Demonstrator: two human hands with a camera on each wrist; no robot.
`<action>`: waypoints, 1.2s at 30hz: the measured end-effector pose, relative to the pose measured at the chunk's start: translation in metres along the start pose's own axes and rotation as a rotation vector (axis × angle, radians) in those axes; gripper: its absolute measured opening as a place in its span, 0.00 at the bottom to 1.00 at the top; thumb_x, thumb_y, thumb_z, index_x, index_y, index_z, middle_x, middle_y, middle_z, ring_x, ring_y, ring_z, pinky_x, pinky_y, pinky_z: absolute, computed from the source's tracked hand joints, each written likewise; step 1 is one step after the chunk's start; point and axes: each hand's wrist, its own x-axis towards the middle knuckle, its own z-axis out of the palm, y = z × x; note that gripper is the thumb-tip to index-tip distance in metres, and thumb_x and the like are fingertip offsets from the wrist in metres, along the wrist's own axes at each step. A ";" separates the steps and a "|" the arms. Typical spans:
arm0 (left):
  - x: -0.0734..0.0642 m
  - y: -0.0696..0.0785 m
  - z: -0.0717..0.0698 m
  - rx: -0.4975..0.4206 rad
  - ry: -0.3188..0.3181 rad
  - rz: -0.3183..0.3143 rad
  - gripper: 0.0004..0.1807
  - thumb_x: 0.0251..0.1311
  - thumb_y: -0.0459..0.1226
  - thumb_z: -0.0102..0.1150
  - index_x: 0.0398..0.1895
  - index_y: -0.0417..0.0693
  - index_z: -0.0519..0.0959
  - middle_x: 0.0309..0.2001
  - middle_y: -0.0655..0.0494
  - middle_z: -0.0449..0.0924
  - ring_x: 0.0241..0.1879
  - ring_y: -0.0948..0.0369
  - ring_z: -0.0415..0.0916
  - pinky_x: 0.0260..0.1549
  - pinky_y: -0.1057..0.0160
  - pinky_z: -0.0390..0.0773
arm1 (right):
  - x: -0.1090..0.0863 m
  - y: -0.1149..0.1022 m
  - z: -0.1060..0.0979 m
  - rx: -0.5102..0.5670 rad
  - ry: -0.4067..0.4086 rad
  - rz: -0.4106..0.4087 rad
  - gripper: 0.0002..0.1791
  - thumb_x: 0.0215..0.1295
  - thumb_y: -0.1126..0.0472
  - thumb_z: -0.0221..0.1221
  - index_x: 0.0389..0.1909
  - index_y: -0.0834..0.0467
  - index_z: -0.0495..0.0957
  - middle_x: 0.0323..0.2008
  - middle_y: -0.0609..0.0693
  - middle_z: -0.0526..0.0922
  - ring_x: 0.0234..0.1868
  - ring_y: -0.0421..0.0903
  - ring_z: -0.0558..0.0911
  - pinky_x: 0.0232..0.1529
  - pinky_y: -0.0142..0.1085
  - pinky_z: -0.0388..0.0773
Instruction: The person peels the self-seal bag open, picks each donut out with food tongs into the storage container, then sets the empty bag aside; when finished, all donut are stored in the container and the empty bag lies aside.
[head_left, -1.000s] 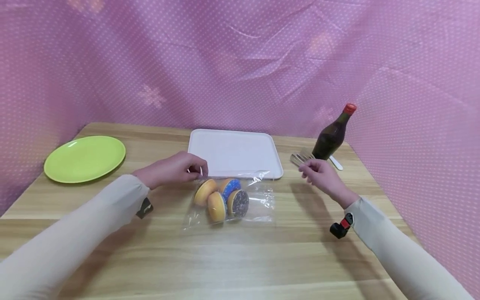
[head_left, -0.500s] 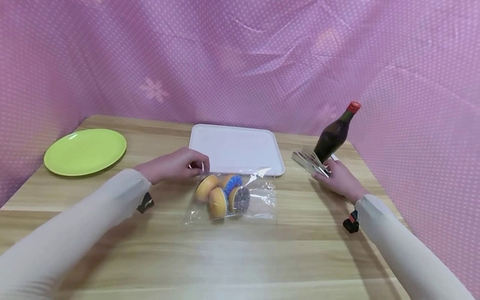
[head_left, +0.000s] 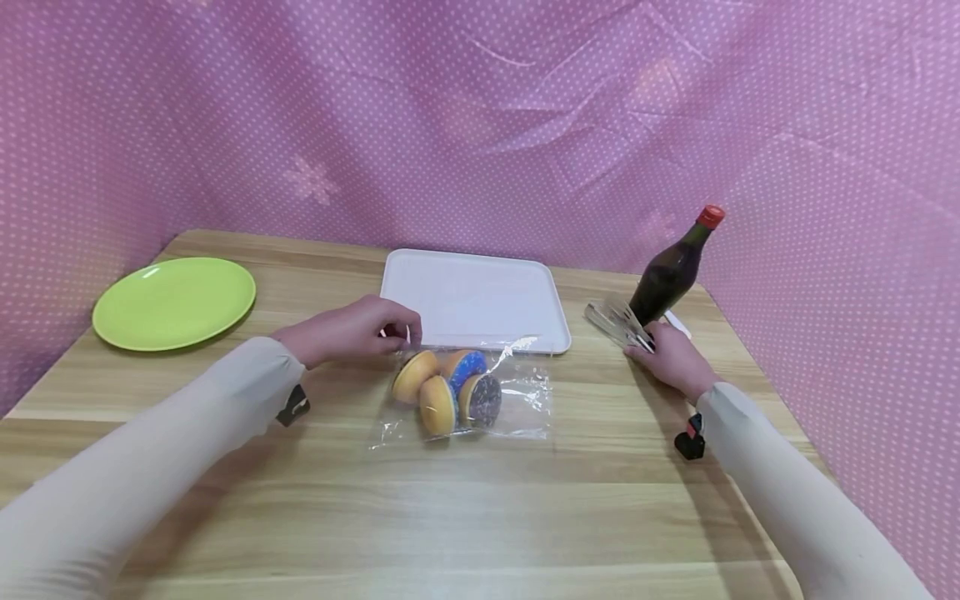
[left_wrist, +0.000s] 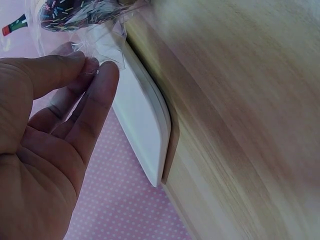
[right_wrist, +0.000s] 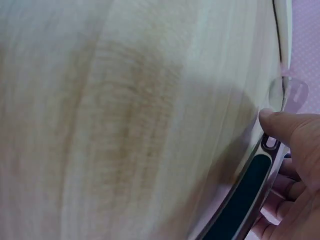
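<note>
My left hand (head_left: pixel 360 327) pinches the upper left corner of a clear plastic bag (head_left: pixel 525 408) between thumb and fingertips. Several doughnuts lie inside, among them a blue-iced doughnut (head_left: pixel 467 367) and a dark speckled doughnut (head_left: pixel 482 402). In the left wrist view the thumb meets the fingertips on the crinkled film. At the right, my right hand (head_left: pixel 675 360) grips a pair of tongs (head_left: pixel 617 322) with clear slotted ends, which point left past the bottle's base. Its steel arm with a dark grip (right_wrist: pixel 241 202) runs between thumb and curled fingers in the right wrist view.
Behind the bag lies a white tray (head_left: pixel 472 292). A dark bottle with a red cap (head_left: pixel 670 271) stands behind the right hand, a white handle (head_left: pixel 677 323) beside its base. A green plate (head_left: pixel 174 303) lies at the back left. Pink cloth (head_left: pixel 480 125) hangs along the table's back.
My right hand has shifted right, and both ends of the tongs now show, spread apart beside the bottle. The left hand stays at the bag's corner.
</note>
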 end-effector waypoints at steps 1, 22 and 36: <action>0.000 0.000 0.000 0.001 0.001 0.004 0.12 0.62 0.21 0.56 0.35 0.47 0.82 0.31 0.55 0.83 0.33 0.63 0.74 0.37 0.66 0.77 | 0.000 0.000 -0.001 0.010 0.003 -0.005 0.16 0.71 0.54 0.64 0.35 0.63 0.74 0.29 0.53 0.73 0.32 0.50 0.72 0.37 0.42 0.68; 0.002 0.001 0.001 -0.002 0.015 0.014 0.13 0.64 0.22 0.56 0.34 0.49 0.82 0.32 0.56 0.82 0.34 0.63 0.74 0.36 0.67 0.75 | -0.031 -0.019 -0.043 0.218 -0.049 -0.213 0.23 0.66 0.61 0.70 0.60 0.63 0.83 0.40 0.56 0.89 0.34 0.34 0.77 0.36 0.28 0.76; 0.003 0.002 0.000 -0.007 0.015 0.007 0.12 0.64 0.22 0.56 0.33 0.46 0.82 0.32 0.56 0.82 0.35 0.63 0.76 0.38 0.67 0.78 | -0.054 -0.041 -0.056 0.331 -0.135 -0.399 0.17 0.63 0.68 0.70 0.53 0.60 0.87 0.46 0.56 0.91 0.36 0.27 0.79 0.35 0.27 0.80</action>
